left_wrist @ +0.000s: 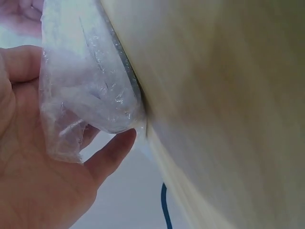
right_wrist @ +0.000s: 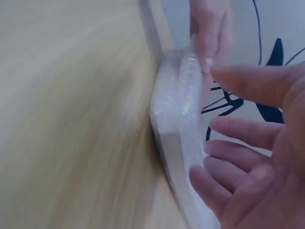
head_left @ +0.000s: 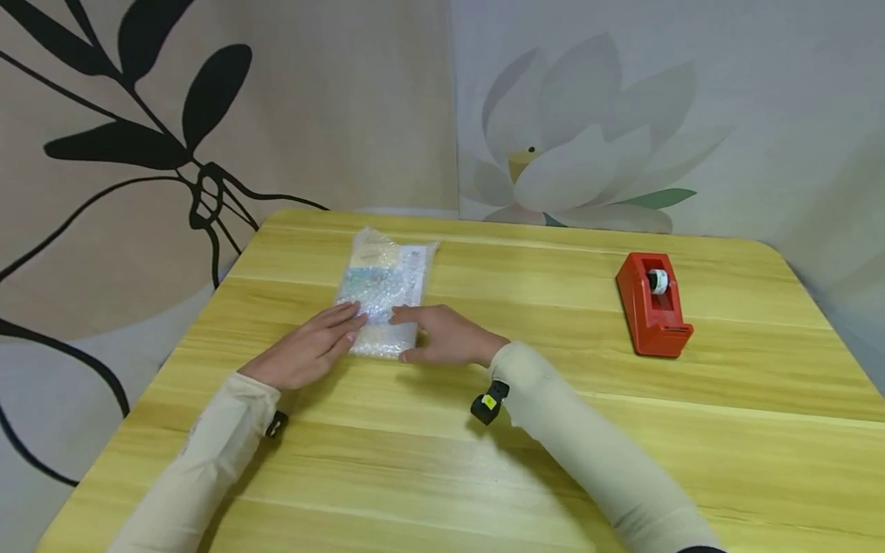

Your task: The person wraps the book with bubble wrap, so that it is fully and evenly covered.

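This looks like a room in a home, or a small desk corner for packing. A light wooden table (head_left: pixel 525 430) with rounded corners stands close to the wall. Behind it hangs a cloth backdrop (head_left: pixel 325 107): the left part is beige with black leaves, the right part is grey with a pale lotus flower (head_left: pixel 574 169). A red tape dispenser (head_left: pixel 653 305) stands on the right side.
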Demonstrator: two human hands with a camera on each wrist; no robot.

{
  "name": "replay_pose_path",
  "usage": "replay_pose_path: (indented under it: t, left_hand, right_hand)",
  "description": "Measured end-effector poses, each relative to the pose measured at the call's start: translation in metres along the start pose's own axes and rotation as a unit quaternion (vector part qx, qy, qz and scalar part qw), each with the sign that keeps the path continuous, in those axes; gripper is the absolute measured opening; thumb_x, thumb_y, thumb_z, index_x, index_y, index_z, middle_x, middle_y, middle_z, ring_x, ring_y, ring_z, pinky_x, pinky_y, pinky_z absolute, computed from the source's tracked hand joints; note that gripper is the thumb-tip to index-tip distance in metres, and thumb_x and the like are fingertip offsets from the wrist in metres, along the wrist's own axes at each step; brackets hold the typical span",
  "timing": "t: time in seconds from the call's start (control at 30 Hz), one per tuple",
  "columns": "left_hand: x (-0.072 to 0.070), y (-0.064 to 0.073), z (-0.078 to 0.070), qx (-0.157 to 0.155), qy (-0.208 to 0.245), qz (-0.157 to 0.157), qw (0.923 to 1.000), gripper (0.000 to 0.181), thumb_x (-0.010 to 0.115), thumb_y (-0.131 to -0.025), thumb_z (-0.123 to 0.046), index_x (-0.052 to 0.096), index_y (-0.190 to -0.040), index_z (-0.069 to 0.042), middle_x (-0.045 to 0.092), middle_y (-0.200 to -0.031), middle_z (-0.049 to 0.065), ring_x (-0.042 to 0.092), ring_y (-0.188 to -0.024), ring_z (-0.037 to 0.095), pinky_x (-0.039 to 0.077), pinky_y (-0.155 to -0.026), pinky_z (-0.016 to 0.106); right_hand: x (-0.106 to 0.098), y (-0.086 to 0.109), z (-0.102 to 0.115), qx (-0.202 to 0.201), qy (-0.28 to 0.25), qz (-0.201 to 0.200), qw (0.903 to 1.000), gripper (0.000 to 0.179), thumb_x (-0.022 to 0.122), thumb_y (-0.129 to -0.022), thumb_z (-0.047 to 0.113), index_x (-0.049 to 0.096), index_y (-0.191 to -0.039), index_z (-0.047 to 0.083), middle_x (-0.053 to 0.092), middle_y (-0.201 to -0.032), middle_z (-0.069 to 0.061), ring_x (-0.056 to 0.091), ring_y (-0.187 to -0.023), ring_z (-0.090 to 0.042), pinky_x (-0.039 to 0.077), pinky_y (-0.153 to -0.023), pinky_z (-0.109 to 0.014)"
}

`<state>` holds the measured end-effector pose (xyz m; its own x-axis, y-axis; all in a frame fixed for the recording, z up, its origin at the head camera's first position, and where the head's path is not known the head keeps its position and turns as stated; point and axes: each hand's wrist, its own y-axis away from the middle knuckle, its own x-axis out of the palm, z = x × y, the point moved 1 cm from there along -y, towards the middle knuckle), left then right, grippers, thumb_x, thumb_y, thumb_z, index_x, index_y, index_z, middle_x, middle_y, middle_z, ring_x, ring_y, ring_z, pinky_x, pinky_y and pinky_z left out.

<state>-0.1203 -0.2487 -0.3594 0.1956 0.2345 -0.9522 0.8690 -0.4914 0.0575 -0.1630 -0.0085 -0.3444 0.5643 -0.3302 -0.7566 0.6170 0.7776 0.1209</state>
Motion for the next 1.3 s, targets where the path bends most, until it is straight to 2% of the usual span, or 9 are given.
replay_pose_path:
  t: [0.27, 0.4, 0.53, 0.67, 0.83, 0.93, 1.0, 1.17, 1.3]
  left_hand:
    - [-0.006, -0.003, -0.001, 0.004, 0.005, 0.013, 0.9999, 0.044, 0.032, -0.101, -0.023, 0.034, -0.142, -0.006, 0.023, -0.153, 0.016, 0.019, -0.142, 0.036, 0.017, -0.115, 0.051]
    - [-0.011, -0.005, -0.002, 0.008, 0.017, 0.019, 0.9996, 0.043, 0.032, -0.101, -0.020, 0.035, -0.141, -0.005, 0.025, -0.152, 0.017, 0.020, -0.141, 0.036, 0.016, -0.115, 0.052]
    - [-0.013, -0.005, 0.000, 0.005, 0.016, 0.026, 0.9995, 0.043, 0.030, -0.102, -0.022, 0.035, -0.142, -0.007, 0.025, -0.152, 0.015, 0.020, -0.141, 0.036, 0.017, -0.115, 0.052]
    - [-0.012, -0.006, 0.001, 0.009, 0.017, 0.024, 0.9995, 0.043, 0.030, -0.102, -0.022, 0.036, -0.142, -0.007, 0.026, -0.152, 0.016, 0.020, -0.141, 0.036, 0.017, -0.115, 0.052]
    - [-0.009, -0.007, -0.001, 0.011, 0.026, 0.022, 0.9993, 0.043, 0.030, -0.102, -0.023, 0.035, -0.142, -0.007, 0.026, -0.152, 0.016, 0.021, -0.141, 0.036, 0.016, -0.115, 0.052]
    - [-0.007, -0.006, -0.001, 0.008, 0.025, 0.026, 0.9993, 0.044, 0.030, -0.102, -0.024, 0.034, -0.142, -0.008, 0.024, -0.153, 0.015, 0.020, -0.141, 0.035, 0.016, -0.115, 0.053]
    - [-0.006, -0.006, 0.000, 0.006, 0.022, 0.025, 0.9994, 0.044, 0.030, -0.102, -0.023, 0.033, -0.143, -0.008, 0.024, -0.153, 0.015, 0.020, -0.141, 0.035, 0.016, -0.115, 0.053]
    - [-0.006, -0.004, 0.001, 0.007, 0.017, 0.022, 0.9996, 0.044, 0.031, -0.101, -0.022, 0.033, -0.142, -0.007, 0.025, -0.153, 0.015, 0.021, -0.141, 0.035, 0.017, -0.115, 0.052]
    - [-0.005, -0.003, 0.001, 0.010, 0.017, 0.017, 0.9996, 0.044, 0.031, -0.101, -0.023, 0.035, -0.142, -0.007, 0.026, -0.152, 0.015, 0.022, -0.141, 0.036, 0.018, -0.114, 0.053]
  right_hand:
    - [-0.028, 0.052, -0.009, -0.009, -0.069, -0.031, 0.9971, 0.040, 0.061, -0.089, 0.024, 0.053, -0.127, 0.013, 0.061, -0.124, -0.006, 0.061, -0.110, -0.016, 0.053, -0.086, -0.028]
    - [-0.047, 0.086, -0.020, 0.010, -0.025, -0.085, 0.9960, 0.033, 0.060, -0.090, 0.024, 0.057, -0.122, 0.016, 0.069, -0.101, 0.001, 0.064, -0.085, -0.008, 0.053, -0.073, -0.023]
    - [-0.062, 0.123, -0.039, 0.059, 0.010, -0.148, 0.9872, 0.028, 0.060, -0.090, 0.025, 0.061, -0.117, 0.017, 0.067, -0.087, 0.003, 0.058, -0.069, -0.010, 0.050, -0.060, -0.022]
    - [-0.076, 0.166, -0.064, 0.128, 0.035, -0.228, 0.9647, 0.025, 0.059, -0.090, 0.028, 0.063, -0.112, 0.016, 0.067, -0.085, -0.002, 0.056, -0.067, -0.014, 0.046, -0.054, -0.023]
    - [-0.090, 0.220, -0.095, 0.232, 0.092, -0.337, 0.9080, 0.027, 0.058, -0.090, 0.029, 0.067, -0.103, 0.008, 0.061, -0.089, -0.010, 0.051, -0.071, -0.018, 0.039, -0.052, -0.024]
    - [-0.093, 0.243, -0.110, 0.296, 0.114, -0.354, 0.8797, 0.032, 0.056, -0.090, 0.029, 0.066, -0.102, 0.002, 0.057, -0.088, -0.015, 0.048, -0.072, -0.022, 0.035, -0.054, -0.026]
    - [-0.093, 0.251, -0.119, 0.328, 0.115, -0.342, 0.8729, 0.038, 0.053, -0.091, 0.033, 0.065, -0.105, 0.000, 0.056, -0.088, -0.017, 0.047, -0.074, -0.025, 0.033, -0.054, -0.026]
    - [-0.089, 0.256, -0.132, 0.366, 0.080, -0.303, 0.8763, 0.052, 0.048, -0.093, 0.042, 0.061, -0.114, -0.004, 0.057, -0.088, -0.018, 0.047, -0.075, -0.026, 0.033, -0.051, -0.026]
    - [-0.085, 0.255, -0.138, 0.381, 0.038, -0.315, 0.8687, 0.056, 0.048, -0.091, 0.046, 0.061, -0.114, -0.003, 0.060, -0.094, -0.020, 0.047, -0.078, -0.025, 0.034, -0.053, -0.025]
